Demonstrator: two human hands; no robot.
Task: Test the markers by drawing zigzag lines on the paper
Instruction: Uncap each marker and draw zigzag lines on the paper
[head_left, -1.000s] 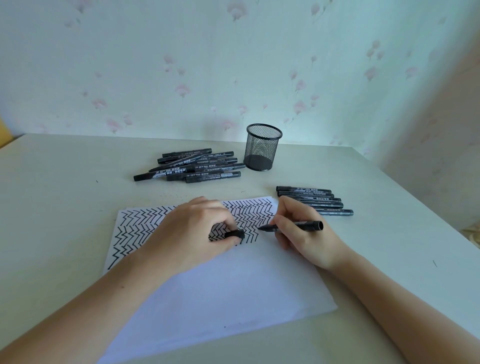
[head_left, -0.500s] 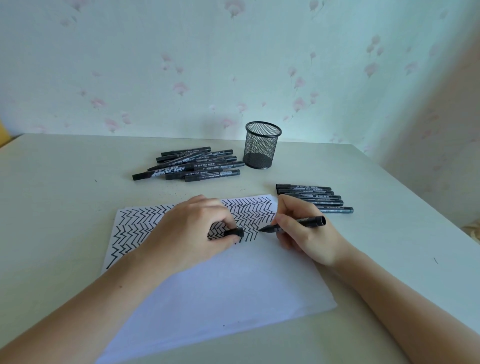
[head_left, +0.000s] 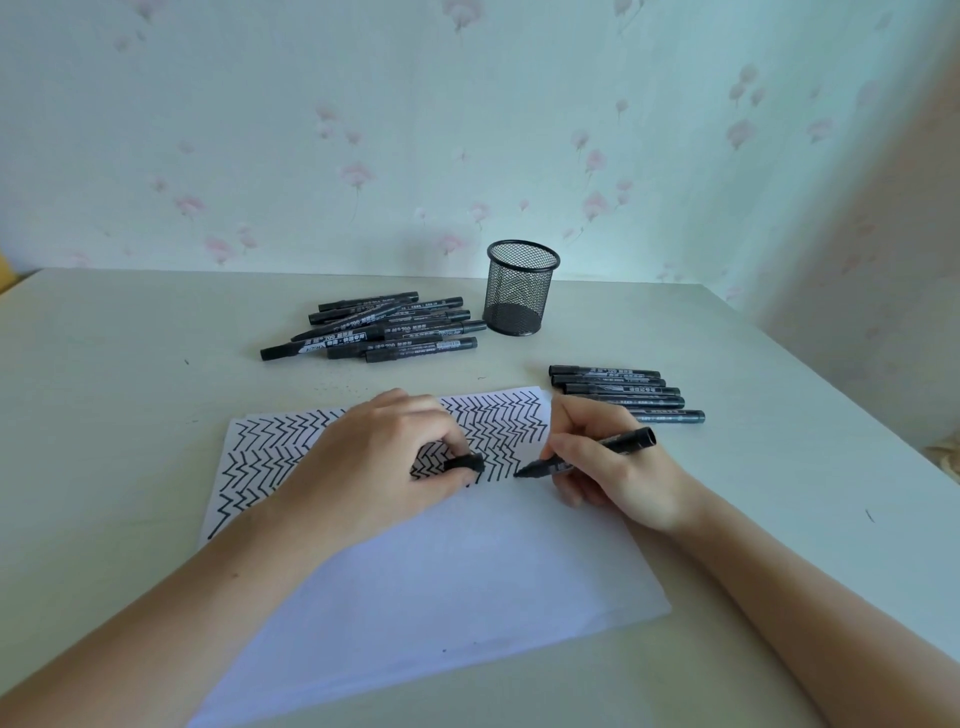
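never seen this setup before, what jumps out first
The black zigzags covering the far part of the paper, where the right hand holds a marker at the last line. The left hand pinches its cap. Behind lie two marker groups and a mesh cup.

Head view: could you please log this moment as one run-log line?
right hand: marker, tip on paper | left hand: cap | zigzags: upper paper only | cup: empty
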